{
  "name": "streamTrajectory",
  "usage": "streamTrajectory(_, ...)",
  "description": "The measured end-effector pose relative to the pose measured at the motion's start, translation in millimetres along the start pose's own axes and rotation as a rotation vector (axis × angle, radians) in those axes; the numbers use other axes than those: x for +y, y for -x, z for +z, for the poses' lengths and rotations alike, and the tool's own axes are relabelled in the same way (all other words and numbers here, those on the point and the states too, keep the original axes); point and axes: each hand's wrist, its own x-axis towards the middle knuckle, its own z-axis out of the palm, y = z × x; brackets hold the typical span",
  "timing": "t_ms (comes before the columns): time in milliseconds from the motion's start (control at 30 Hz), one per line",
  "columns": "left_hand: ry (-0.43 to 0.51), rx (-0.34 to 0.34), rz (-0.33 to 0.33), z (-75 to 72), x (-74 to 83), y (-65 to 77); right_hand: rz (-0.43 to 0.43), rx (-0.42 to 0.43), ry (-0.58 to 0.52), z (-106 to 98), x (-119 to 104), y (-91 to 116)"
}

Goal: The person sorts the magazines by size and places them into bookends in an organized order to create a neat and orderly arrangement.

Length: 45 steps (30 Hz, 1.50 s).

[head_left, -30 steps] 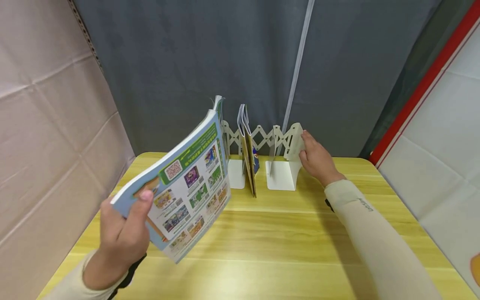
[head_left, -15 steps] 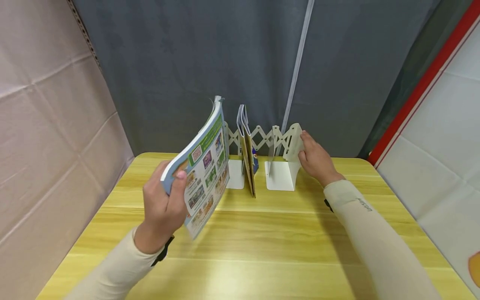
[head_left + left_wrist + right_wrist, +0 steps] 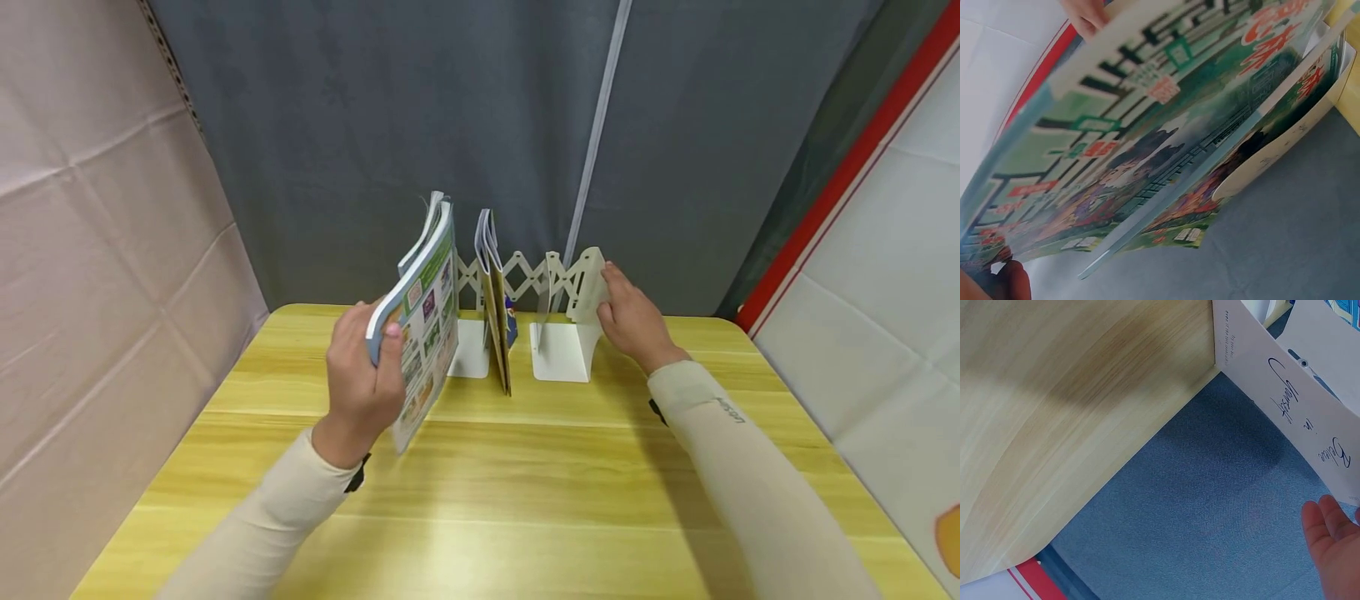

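My left hand (image 3: 363,379) grips the near edge of a magazine (image 3: 423,333), thumb on its picture-covered back. The magazine stands upright at the left part of an expandable white bookend rack (image 3: 562,350). Close behind it is a second magazine (image 3: 420,236); the left wrist view shows a similar illustrated cover (image 3: 1179,219) beside the rack's left end plate (image 3: 1272,153). My right hand (image 3: 637,321) rests its straight fingers against the outer side of the right end plate (image 3: 1285,406), which bears handwritten-style lettering.
A few thin booklets (image 3: 495,308) stand upright in the middle of the rack, leaning slightly. A divider (image 3: 546,292) stands right of them. The wooden table (image 3: 525,483) ends at a grey curtain (image 3: 375,125), with pale sheets on both sides.
My left hand has moved right and forward, bringing the magazine alongside the second one and turning it more edge-on. My right hand stays at the right end plate.
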Motion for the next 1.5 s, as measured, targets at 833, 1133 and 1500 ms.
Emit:
streamTrajectory(833, -0.128, 0.085, 0.022, 37.6, -32.0, -1.1, 0.003, 0.0, -0.003, 0, 1, 0)
streamTrajectory(1133, -0.181, 0.088, 0.037, 45.1, -45.1, -4.4, 0.009, -0.02, -0.013, 0, 1, 1)
streamTrajectory(1500, -0.214, 0.112, 0.008, 53.6, -54.7, -2.4, 0.028, -0.021, -0.017, -1, 0, 3)
